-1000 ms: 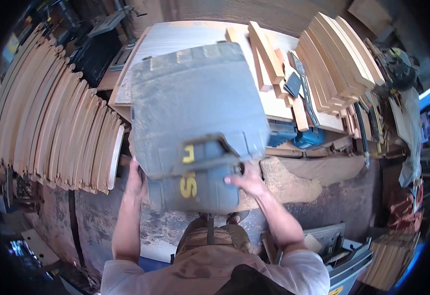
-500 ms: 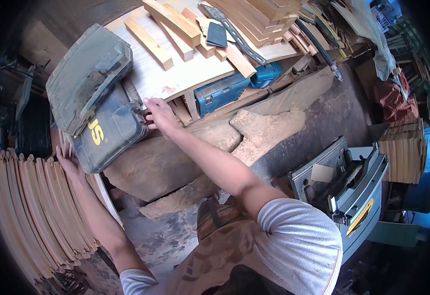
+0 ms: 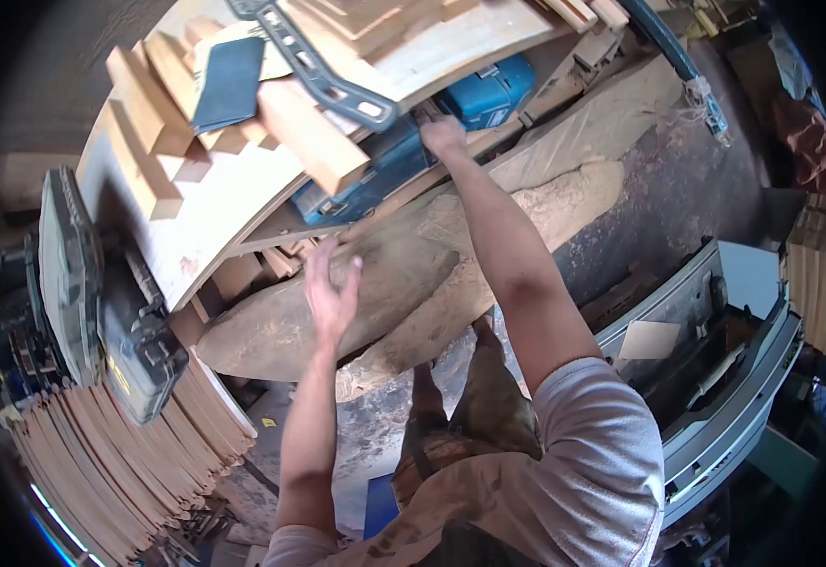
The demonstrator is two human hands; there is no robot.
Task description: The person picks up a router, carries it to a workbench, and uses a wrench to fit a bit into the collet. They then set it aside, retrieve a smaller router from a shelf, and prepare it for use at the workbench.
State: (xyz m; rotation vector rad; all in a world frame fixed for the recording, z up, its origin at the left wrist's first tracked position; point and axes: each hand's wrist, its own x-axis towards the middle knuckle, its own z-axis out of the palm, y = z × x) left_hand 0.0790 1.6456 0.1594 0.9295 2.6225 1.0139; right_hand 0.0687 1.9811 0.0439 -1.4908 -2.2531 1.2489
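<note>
My right hand (image 3: 444,135) reaches under the edge of the workbench, between a long blue case (image 3: 375,175) and a smaller blue case (image 3: 488,93). Its fingers are bent and partly hidden, and I cannot make out what they touch. Over the large wooden slab (image 3: 375,293), my left hand (image 3: 332,288) hangs with its fingers apart and nothing in it. The bench top (image 3: 210,203) bears wooden blocks (image 3: 314,142), a dark sanding pad (image 3: 230,83) and a black slotted tool (image 3: 323,66).
A dusty black case (image 3: 139,350) with its lid (image 3: 71,274) raised stands at the left, by a row of curved wooden pieces (image 3: 129,454). At the right is an open grey toolbox (image 3: 715,378) with a piece of card (image 3: 649,340).
Both hands have left the dusty black case. My right hand has moved to the blue cases and my left hand to above the slab. The view has shifted too.
</note>
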